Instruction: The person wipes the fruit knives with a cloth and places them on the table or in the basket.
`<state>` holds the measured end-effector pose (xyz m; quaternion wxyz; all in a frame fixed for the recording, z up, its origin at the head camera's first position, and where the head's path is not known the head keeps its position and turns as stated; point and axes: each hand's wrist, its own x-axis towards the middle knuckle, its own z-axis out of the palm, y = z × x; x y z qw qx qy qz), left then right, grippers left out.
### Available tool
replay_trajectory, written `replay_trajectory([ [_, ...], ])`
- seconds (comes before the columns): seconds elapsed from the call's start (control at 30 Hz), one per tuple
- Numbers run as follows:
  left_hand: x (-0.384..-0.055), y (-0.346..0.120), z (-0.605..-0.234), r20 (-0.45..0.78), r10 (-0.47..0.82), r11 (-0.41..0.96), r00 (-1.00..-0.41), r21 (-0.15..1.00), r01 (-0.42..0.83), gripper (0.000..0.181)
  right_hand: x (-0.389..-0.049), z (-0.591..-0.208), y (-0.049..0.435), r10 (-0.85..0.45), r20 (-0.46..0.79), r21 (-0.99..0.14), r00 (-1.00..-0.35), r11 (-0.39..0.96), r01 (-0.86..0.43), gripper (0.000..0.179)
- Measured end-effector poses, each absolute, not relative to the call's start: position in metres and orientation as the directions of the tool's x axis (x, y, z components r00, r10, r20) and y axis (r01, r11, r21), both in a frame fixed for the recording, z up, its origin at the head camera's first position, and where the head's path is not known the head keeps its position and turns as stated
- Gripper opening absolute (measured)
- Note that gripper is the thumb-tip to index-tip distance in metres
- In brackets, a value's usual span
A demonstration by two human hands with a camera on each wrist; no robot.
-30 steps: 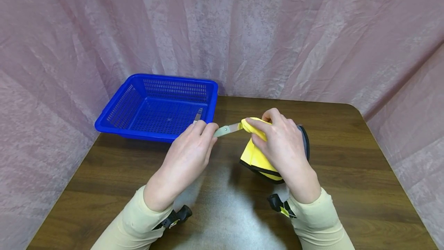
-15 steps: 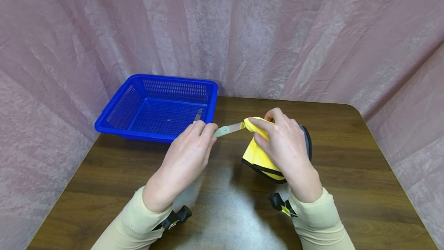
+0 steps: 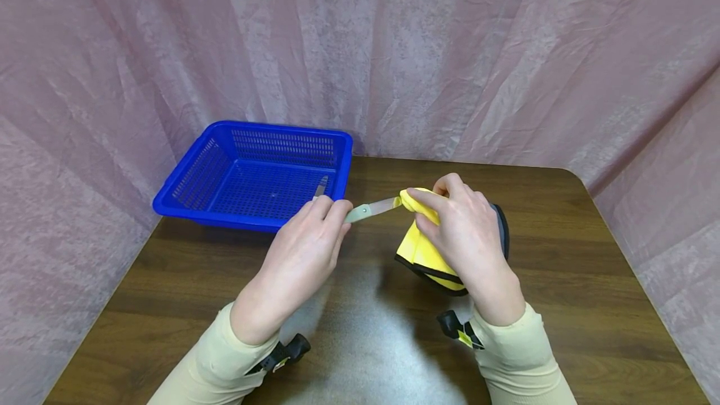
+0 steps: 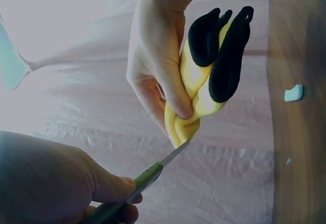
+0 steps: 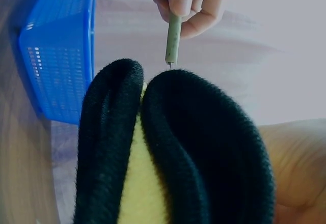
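Note:
My left hand [image 3: 306,239] grips the pale green handle of a knife [image 3: 367,211], its blade pointing right. A yellow cloth [image 3: 423,254] with black edging and a grey side is folded over the blade's tip. Fingers and thumb of my right hand [image 3: 469,230] pinch the cloth there. The left wrist view shows bare blade between the knife handle [image 4: 150,174] and the bunched cloth [image 4: 183,127]. Thick black folds of the cloth [image 5: 214,132] fill much of the right wrist view, hiding most of the blade.
A blue plastic basket [image 3: 197,212] stands at the back left of the wooden table [image 3: 562,267]. A narrow metal strip [image 3: 321,186] shows inside its right end, above my left knuckles. Pink curtains [image 3: 394,67] hang behind. A small white piece [image 4: 293,92] appears on the wood.
My right hand has slid slightly right with the cloth, along the blade toward its tip. A little more of the blade shows. My left hand has hardly moved.

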<state>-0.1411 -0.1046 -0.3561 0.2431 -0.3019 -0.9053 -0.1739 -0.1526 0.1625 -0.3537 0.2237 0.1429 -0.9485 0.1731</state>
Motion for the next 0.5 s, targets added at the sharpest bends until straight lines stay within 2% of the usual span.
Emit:
replay_trajectory([
  [0.5,-0.1406,-0.1062,-0.3546,0.552,0.454,0.761,-0.699,0.168,0.627,0.023,-0.1544,-0.3540,0.1680,-0.182,0.474,-0.270,-0.862,0.901,-0.339,0.043],
])
